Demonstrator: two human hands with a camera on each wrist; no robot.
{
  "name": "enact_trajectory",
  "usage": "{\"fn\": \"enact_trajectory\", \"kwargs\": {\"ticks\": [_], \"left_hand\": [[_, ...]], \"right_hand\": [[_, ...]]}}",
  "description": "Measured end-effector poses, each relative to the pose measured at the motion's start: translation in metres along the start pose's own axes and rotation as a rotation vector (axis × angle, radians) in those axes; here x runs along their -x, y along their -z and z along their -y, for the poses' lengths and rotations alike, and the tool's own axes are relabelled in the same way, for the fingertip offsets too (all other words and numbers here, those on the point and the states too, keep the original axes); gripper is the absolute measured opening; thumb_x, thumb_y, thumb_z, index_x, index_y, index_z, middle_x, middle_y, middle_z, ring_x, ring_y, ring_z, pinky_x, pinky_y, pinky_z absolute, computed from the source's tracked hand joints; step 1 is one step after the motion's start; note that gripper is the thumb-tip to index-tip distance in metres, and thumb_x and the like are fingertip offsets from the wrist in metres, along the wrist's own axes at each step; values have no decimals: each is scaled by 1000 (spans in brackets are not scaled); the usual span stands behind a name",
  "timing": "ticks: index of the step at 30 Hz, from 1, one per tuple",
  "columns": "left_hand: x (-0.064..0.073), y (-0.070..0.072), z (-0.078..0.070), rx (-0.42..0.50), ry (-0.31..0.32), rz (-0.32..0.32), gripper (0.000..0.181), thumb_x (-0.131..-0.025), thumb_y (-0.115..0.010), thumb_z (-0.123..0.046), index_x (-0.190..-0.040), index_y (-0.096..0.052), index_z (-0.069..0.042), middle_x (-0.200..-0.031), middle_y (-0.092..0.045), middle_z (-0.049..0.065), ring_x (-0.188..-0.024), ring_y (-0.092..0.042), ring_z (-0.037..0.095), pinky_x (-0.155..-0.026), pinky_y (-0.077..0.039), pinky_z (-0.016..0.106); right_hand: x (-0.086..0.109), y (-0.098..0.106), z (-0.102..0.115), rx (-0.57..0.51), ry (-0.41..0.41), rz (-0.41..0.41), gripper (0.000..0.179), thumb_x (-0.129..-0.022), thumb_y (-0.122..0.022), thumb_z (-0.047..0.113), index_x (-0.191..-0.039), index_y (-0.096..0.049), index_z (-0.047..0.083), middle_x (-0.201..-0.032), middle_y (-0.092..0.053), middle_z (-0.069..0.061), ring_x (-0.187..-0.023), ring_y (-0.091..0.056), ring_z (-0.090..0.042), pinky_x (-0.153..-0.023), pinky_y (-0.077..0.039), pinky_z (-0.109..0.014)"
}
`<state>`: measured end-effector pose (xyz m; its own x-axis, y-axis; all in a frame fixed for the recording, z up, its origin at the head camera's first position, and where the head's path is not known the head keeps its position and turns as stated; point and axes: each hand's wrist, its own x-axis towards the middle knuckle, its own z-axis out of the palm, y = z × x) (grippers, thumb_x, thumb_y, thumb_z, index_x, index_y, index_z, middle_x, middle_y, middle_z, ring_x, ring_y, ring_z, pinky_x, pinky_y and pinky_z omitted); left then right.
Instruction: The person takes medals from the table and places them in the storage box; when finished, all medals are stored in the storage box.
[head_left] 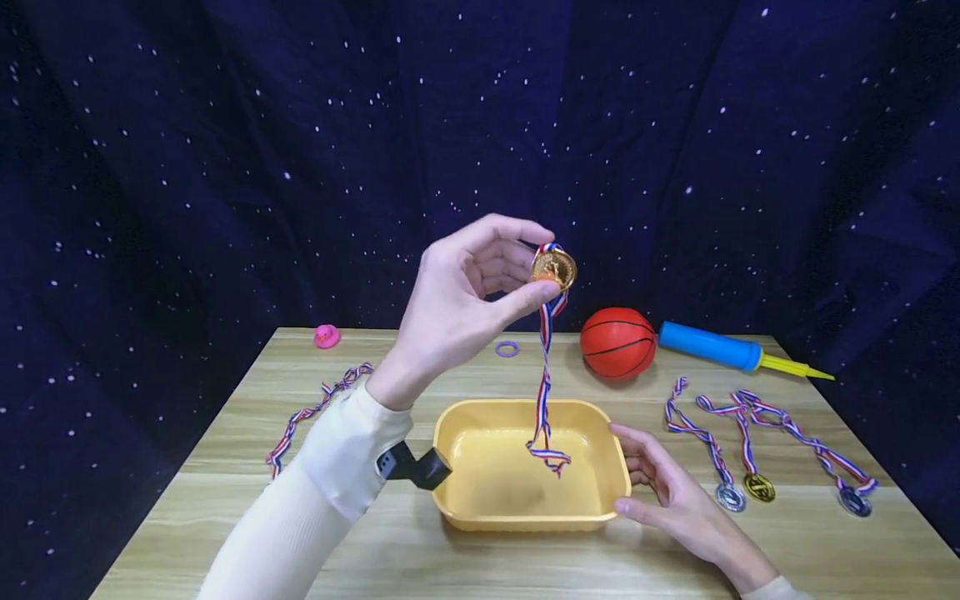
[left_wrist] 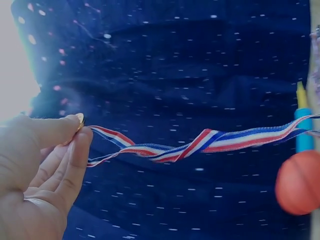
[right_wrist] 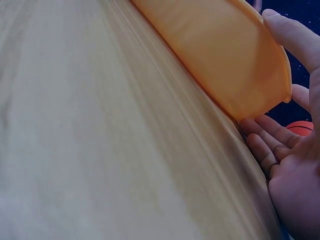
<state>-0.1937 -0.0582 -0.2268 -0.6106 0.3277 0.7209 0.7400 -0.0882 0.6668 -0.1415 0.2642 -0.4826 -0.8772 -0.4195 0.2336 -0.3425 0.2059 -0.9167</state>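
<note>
My left hand [head_left: 459, 292] pinches the gold medal [head_left: 555, 269] between thumb and fingertips, above the yellow basin [head_left: 517, 523]; relief face toward the head camera, any lettering too small to read. Striped ribbon [head_left: 544, 367] hangs down, long axis near vertical. My right hand [head_left: 678, 504]: fingers extended, thumb apart, touching the basin's right end.

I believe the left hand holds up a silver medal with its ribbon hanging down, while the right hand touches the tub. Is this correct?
Not quite: the medal is gold, not silver, as the head view shows. The left hand holds it up, ribbon hanging down, and the right hand touches the tub.
</note>
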Motion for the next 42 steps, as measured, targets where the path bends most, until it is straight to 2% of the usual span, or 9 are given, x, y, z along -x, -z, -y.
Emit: {"fn": "enact_trajectory", "kwargs": {"ticks": [9, 14, 17, 24, 28, 31, 35, 40, 42], "left_hand": [[48, -28, 57, 19, 231, 27, 40, -87, -93, 6, -122, -77, -4, -103, -81, 10, -86, -80, 20, -82, -71, 38], [69, -36, 80, 62, 351, 53, 39, -86, -92, 9, -121, -77, -3, -103, -78, 13, -86, -80, 18, -83, -71, 38], [80, -38, 89, 55, 421, 70, 40, -85, -92, 8, -120, -77, -5, -102, -77, 12, -86, -82, 18, -81, -71, 36], [107, -42, 107, 43, 621, 111, 38, -87, -93, 3, -118, -79, -12, -98, -76, 5, -88, -84, 18, -66, -64, 24], [119, -45, 115, 31, 681, 150, 36, -88, -93, 2, -117, -79, -13, -96, -77, 2, -84, -82, 16, -62, -60, 22], [124, -48, 121, 11, 687, 189, 34, -87, -92, 4, -114, -79, -12, -92, -79, 2, -80, -80, 15, -65, -62, 21], [129, -53, 125, -8, 685, 244, 28, -90, -88, 8, -112, -78, -7, -90, -82, 5, -76, -80, 17, -70, -68, 29], [134, -61, 125, 25, 785, 254, 22, -92, -80, 15, -108, -75, 0, -86, -80, 13, -72, -81, 25, -72, -71, 43], [136, -64, 125, -2, 807, 259, 20, -92, -79, 16, -105, -75, 2, -84, -80, 15, -70, -80, 27, -71, -71, 44]], "right_hand": [[-1, 0, -3, -25, 36, 21, 83, -99, -77, -4, -171, -36, 11, -149, -59, -25, -120, -68, -30, -105, -58, -25], [-1, 1, -3, -25, 36, 20, 83, -100, -77, -3, -171, -36, 13, -149, -60, -24, -120, -68, -28, -106, -57, -24], [-1, 2, -5, -16, 52, 22, 84, -100, -77, -4, -171, -36, 13, -148, -60, -25, -119, -68, -27, -105, -56, -23], [-2, 1, -6, -19, 68, 24, 84, -99, -78, -4, -171, -36, 11, -147, -60, -24, -119, -68, -27, -105, -57, -23], [-1, 0, -5, -19, 80, 24, 84, -99, -77, -5, -171, -36, 10, -146, -60, -24, -118, -68, -27, -105, -56, -23], [-1, -1, -5, -19, 91, 27, 85, -99, -77, -6, -171, -35, 9, -146, -60, -26, -119, -68, -27, -104, -57, -24], [-1, -1, -3, -21, 100, 23, 86, -98, -77, -7, -171, -35, 9, -148, -58, -27, -119, -68, -27, -104, -57, -24], [-1, -1, -1, -20, 114, 22, 87, -97, -77, -8, -171, -35, 9, -148, -57, -29, -119, -68, -27, -104, -57, -24], [-1, -1, -2, -19, 117, 24, 87, -97, -77, -8, -171, -35, 9, -148, -57, -29, -119, -68, -28, -104, -57, -24]]}}
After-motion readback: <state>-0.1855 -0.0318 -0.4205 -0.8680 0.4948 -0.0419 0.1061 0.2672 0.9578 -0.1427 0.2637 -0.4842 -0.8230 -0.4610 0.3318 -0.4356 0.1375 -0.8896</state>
